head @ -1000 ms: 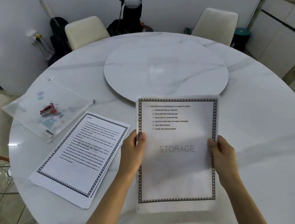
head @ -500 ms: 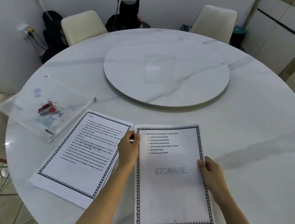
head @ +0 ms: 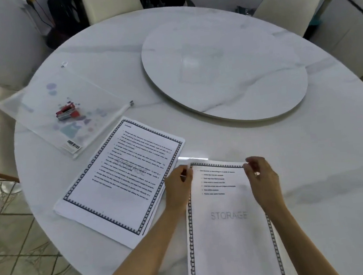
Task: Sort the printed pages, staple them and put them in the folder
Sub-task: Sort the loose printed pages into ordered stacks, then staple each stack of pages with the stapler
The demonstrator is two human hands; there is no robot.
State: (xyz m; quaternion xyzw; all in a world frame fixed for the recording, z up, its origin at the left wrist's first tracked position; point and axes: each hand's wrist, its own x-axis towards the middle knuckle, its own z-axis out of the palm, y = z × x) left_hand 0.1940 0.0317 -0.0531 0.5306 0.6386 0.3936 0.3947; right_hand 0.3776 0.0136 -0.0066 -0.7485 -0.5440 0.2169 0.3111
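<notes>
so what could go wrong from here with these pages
1. The left hand and right hand hold the near pages only at the top corners, so lower sheets could slip out of line before stapling.
2. The left forearm lies close to the other pile, whose edges are already fanned; a nudge might scatter it.
3. The stapler sits on the folder beyond that pile, so reaching for it may drag across the sheets.
</notes>
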